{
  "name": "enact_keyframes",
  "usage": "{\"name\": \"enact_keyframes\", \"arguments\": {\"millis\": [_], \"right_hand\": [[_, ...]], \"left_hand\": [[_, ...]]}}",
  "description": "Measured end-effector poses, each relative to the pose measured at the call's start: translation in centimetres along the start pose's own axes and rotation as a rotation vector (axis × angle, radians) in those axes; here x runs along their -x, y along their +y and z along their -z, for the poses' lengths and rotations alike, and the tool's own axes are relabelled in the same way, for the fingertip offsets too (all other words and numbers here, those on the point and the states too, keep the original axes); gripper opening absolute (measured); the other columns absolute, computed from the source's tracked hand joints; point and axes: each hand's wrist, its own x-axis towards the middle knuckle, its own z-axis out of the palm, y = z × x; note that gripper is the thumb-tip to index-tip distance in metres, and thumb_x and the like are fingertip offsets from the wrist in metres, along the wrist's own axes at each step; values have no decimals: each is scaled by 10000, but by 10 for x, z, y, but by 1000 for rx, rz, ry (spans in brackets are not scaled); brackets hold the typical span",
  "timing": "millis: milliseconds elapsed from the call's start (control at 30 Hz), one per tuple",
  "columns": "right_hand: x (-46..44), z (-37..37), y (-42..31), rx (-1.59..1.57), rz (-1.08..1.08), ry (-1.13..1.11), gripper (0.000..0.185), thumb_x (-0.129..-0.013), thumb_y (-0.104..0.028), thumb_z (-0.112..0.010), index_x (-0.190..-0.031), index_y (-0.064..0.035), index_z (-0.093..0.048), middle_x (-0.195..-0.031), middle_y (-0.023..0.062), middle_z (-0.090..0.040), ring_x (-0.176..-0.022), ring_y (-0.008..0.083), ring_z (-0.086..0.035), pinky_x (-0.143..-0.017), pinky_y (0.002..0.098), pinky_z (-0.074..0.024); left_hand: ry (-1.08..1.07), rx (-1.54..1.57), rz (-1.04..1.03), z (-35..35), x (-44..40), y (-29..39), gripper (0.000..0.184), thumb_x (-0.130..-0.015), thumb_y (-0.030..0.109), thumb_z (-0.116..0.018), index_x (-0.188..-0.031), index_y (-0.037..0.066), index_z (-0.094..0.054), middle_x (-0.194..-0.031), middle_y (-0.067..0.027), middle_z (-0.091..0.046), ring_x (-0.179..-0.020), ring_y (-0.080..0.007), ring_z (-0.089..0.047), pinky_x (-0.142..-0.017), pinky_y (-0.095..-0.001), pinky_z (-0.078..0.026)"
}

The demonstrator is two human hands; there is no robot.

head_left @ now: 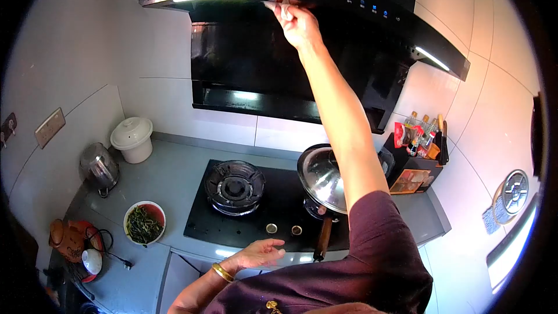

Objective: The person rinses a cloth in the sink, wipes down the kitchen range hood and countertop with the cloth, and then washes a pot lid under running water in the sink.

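While the right hand is raised to the lower front edge of the range hood, its fingers are clamped on a crumpled white cloth, which lies against that edge. The left hand holds nothing; its fingers are loosely apart near the front edge of the stove, below the two knobs. On the left of the stove is a bare burner; on the right, partly behind the raised arm, sits a pan with a shiny lid, its brown handle pointing near.

Left of the stove, a bowl of leafy greens rests on the desk. Farther back stand a white lidded pot and a metal pot. Bottles stand at the far right.
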Motion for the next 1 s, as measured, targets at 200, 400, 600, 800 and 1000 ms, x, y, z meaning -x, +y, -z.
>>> {"name": "enact_keyframes", "arguments": {"millis": [200,400,600,800,1000], "right_hand": [[57,-8,-34,608,-144,22,235,-822,5,-477,-1048,35,-536,-916,96,-592,-825,154,-585,-817,329,-488],[86,-42,-63,1522,1008,-161,170,-797,-20,-543,-958,20,-580,-1042,175,-603,-917,321,-609,-786,353,-498],[30,-67,-33,2265,1170,-281,342,-832,-221,-557,-1093,-3,-526,-1333,149,-397,-1250,376,-321,-979,488,-301],[-8,-114,36,2269,1126,-357,441,-829,-268,-552,-1172,-2,-475,-1386,191,-303,-1270,442,-249,-983,512,-283],[-40,-182,148,2307,1355,-379,377,-854,-278,-504,-1116,-10,-552,-1298,233,-406,-1210,467,-339,-952,547,-310]], "left_hand": [[-42,-109,-37,-6,-21,13,606,-884,378,-539,-1340,47,-318,-1044,-69,-573,-865,-137,-584,-712,-258,-481],[-35,-149,-33,-11,-33,19,629,-869,437,-537,-1331,55,-345,-1011,-59,-570,-835,-134,-567,-705,-261,-478],[-55,-159,-111,6,-36,33,620,-863,450,-539,-1327,76,-367,-1025,-56,-567,-844,-131,-557,-714,-255,-475],[-83,-121,-228,49,-17,48,633,-863,438,-547,-1327,50,-359,-1025,-64,-562,-839,-131,-547,-718,-261,-475],[-35,-84,-352,100,18,70,583,-871,389,-558,-1320,68,-373,-1030,-58,-566,-828,-120,-556,-705,-258,-480]]}}
